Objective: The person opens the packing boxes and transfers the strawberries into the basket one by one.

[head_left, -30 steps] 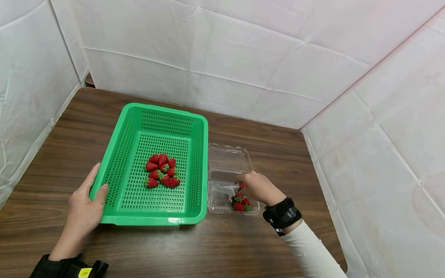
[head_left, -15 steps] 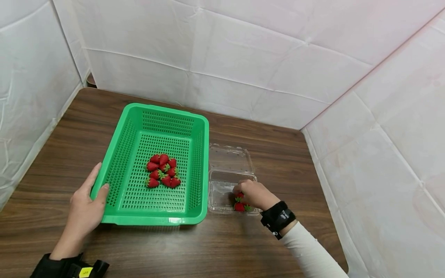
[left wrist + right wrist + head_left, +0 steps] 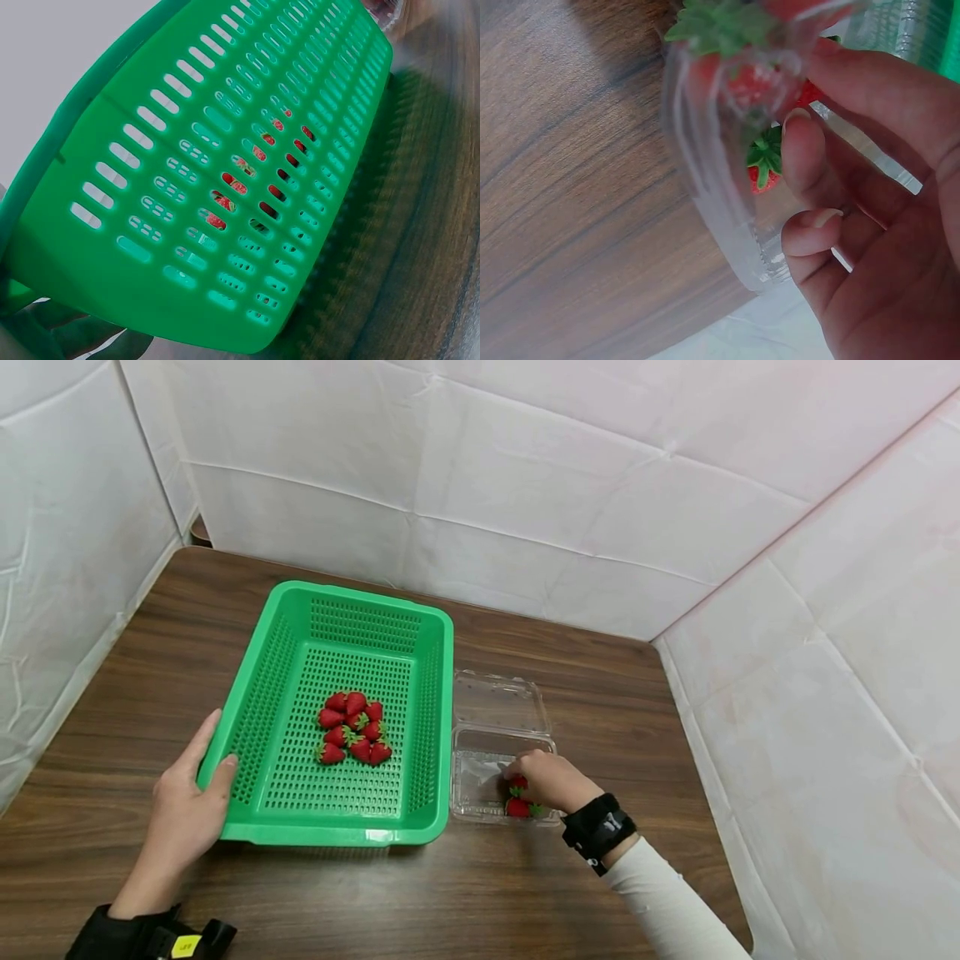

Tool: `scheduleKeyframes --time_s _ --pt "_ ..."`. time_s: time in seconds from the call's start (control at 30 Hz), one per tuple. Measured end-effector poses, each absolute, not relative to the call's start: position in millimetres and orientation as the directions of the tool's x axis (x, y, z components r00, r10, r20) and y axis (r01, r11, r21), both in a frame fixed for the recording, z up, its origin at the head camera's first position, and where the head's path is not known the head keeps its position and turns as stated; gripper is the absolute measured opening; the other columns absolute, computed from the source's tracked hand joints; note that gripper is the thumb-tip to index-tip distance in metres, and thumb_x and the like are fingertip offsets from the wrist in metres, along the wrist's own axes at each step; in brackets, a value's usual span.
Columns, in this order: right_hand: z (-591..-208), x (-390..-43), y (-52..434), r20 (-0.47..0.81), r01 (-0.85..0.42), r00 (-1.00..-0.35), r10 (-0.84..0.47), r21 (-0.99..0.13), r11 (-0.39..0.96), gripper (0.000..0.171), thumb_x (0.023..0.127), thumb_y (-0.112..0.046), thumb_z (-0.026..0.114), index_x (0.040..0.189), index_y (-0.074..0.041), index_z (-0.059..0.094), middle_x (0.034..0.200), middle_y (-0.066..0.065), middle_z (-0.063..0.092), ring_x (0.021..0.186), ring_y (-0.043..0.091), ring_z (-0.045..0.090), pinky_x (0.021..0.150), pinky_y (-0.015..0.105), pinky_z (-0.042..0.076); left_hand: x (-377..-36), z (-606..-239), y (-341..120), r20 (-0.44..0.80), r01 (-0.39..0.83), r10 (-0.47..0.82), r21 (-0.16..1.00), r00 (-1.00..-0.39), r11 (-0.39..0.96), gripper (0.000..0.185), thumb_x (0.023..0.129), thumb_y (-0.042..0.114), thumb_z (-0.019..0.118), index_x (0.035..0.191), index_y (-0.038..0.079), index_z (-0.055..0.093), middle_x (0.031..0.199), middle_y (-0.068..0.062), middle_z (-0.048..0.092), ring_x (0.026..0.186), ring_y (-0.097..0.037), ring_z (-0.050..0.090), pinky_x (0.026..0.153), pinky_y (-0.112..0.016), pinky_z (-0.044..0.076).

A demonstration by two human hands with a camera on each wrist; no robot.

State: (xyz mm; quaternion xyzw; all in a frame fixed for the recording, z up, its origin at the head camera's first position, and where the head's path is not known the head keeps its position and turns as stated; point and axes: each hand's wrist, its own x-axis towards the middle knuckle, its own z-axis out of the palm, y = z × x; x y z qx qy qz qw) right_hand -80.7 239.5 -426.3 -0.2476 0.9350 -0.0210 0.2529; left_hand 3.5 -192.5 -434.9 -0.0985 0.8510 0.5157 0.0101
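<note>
My left hand (image 3: 187, 806) grips the left rim of a green perforated plastic basket (image 3: 330, 836), thumb over the edge. Several red strawberries (image 3: 360, 749) are grouped on its floor; through its slots in the left wrist view, red patches show. Right of the basket is an open clear plastic clamshell box (image 3: 474, 793). My right hand (image 3: 555, 779) reaches into its right side, where strawberries (image 3: 517, 807) lie. In the right wrist view, a strawberry (image 3: 808, 93) is pinched between thumb and finger, mostly hidden by them. Another strawberry (image 3: 764, 161) with green leaves sits below the fingertips.
The box's clear lid (image 3: 498, 703) lies folded back behind it. All this stands on a dark wood table (image 3: 360, 910). White sheeting (image 3: 487, 485) walls off the back and both sides.
My right hand has lowered and shifted slightly toward the box's front right, bringing a strawberry down beside the others there. The left hand and basket have stayed put.
</note>
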Motion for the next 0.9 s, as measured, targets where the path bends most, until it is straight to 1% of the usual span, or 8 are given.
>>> scheduleKeyframes --time_s 0.1,0.2,0.3,0.33,0.47,0.6,0.73,0.9 --pt "-427.1 -81.2 240.2 -0.451 -0.472 -0.752 -0.48 -0.14 0.87 0.017 0.083 -0.005 0.073 0.098 -0.011 0.076 0.098 0.005 0.073 0.089 0.019 0.068 0.072 0.033 0.055 3.2 -434.9 -192.5 -0.118 -0.179 -0.16 0.875 -0.98 0.451 0.059 0.105 0.024 0.037 0.156 0.03 0.009 0.153 -0.03 0.028 0.127 -0.051 0.043 0.083 -0.056 0.043" --pt "-427.2 -81.4 240.7 -0.441 -0.489 -0.753 -0.488 -0.121 0.864 0.009 0.083 -0.008 0.073 0.092 -0.011 0.076 0.093 0.004 0.072 0.084 0.017 0.067 0.07 0.032 0.054 2.8 -434.9 -193.1 -0.117 -0.178 -0.159 0.873 -0.98 0.455 0.06 0.104 0.024 0.038 0.156 0.03 0.009 0.153 -0.029 0.029 0.127 -0.05 0.043 0.08 -0.042 0.047" --pt "-426.9 -82.2 240.9 -0.436 -0.499 -0.751 -0.497 -0.12 0.859 0.005 0.084 -0.009 0.073 0.087 -0.012 0.075 0.086 0.001 0.07 0.074 0.013 0.063 0.063 0.028 0.05 2.7 -434.9 -193.3 -0.121 -0.18 -0.157 0.873 -0.98 0.454 0.06 0.104 0.024 0.038 0.156 0.03 0.009 0.153 -0.029 0.029 0.127 -0.05 0.043 0.079 -0.04 0.047" --pt "-426.5 -82.4 240.5 -0.433 -0.502 -0.75 -0.5 -0.12 0.857 0.003 0.085 -0.01 0.072 0.085 -0.013 0.074 0.082 0.0 0.069 0.071 0.011 0.061 0.061 0.027 0.048 2.7 -435.0 -193.2 -0.124 -0.182 -0.156 0.874 -0.98 0.451 0.06 0.104 0.024 0.038 0.156 0.03 0.009 0.153 -0.029 0.028 0.127 -0.05 0.043 0.08 -0.042 0.047" --pt "-423.9 -83.1 239.1 -0.413 -0.513 -0.748 -0.52 -0.139 0.847 0.007 0.086 -0.014 0.072 0.08 -0.014 0.07 0.073 -0.003 0.062 0.062 0.008 0.051 0.055 0.025 0.04 3.3 -434.9 -192.6 -0.138 -0.193 -0.156 0.882 -0.978 0.43 0.059 0.105 0.024 0.036 0.156 0.031 0.007 0.154 -0.03 0.025 0.13 -0.052 0.038 0.087 -0.062 0.04" --pt "-419.4 -81.1 237.1 -0.39 -0.521 -0.751 -0.532 -0.144 0.841 0.004 0.087 -0.017 0.072 0.086 -0.013 0.071 0.081 -0.001 0.065 0.069 0.009 0.057 0.06 0.026 0.044 3.5 -434.9 -192.2 -0.138 -0.193 -0.157 0.885 -0.978 0.424 0.059 0.105 0.024 0.036 0.156 0.031 0.007 0.155 -0.03 0.024 0.131 -0.053 0.036 0.089 -0.065 0.038" --pt "-415.8 -78.8 234.8 -0.352 -0.546 -0.751 -0.558 -0.143 0.825 0.011 0.088 -0.02 0.072 0.095 -0.012 0.072 0.092 0.002 0.066 0.077 0.012 0.062 0.063 0.027 0.049 3.4 -435.3 -192.1 -0.131 -0.187 -0.159 0.885 -0.979 0.425 0.059 0.105 0.024 0.036 0.156 0.031 0.008 0.155 -0.03 0.024 0.131 -0.054 0.036 0.089 -0.066 0.038" --pt "-407.5 -75.9 229.6 -0.3 -0.55 -0.76 -0.576 -0.175 0.817 0.017 0.089 -0.02 0.07 0.103 -0.011 0.07 0.098 0.003 0.065 0.076 0.011 0.063 0.063 0.025 0.05 3.5 -435.7 -191.9 -0.125 -0.184 -0.163 0.886 -0.979 0.426 0.059 0.105 0.024 0.036 0.156 0.031 0.008 0.154 -0.03 0.025 0.131 -0.053 0.037 0.089 -0.065 0.038"
